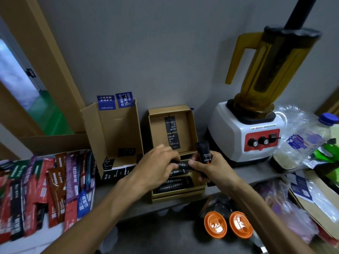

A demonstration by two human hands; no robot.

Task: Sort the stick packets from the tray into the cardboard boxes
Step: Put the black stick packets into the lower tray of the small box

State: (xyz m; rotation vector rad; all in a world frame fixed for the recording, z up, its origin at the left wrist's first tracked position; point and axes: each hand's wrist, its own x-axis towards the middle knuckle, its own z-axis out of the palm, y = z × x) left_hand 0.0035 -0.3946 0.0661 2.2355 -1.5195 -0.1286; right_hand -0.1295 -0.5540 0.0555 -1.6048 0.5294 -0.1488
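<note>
Head view: single camera, looking down over both forearms at worktop (pixel 128 206) set against a grey wall.
Left hand (pixel 156 162): fingers curled over one end of black packet (pixel 181 165), which lies crosswise; pinching it.
Right hand (pixel 209 167): fist closed round upright bundle (pixel 202 152) of black packets; thumb touches the crosswise packet's other end.
Position: both hands meet just above flat box (pixel 190 196), mid-worktop.
Flat box: lid open and leaning back toward the wall; black packets lie side by side in the base, partly hidden by the hands.
Tall box (pixel 111 129): just left of flat box, open, blue stickers on rear flap, a few black items at the bottom.
Tray (pixel 51 242): far left, piled with mixed packets (pixel 55 180) in red, brown, purple, blue, black and green.
Blender (pixel 247 134): right of flat box, white base, amber jug.
Cups (pixel 215 225): two with orange lids, below the worktop's front edge.
Bottle (pixel 311 136): far right, blue cap, among plastic bags.
</note>
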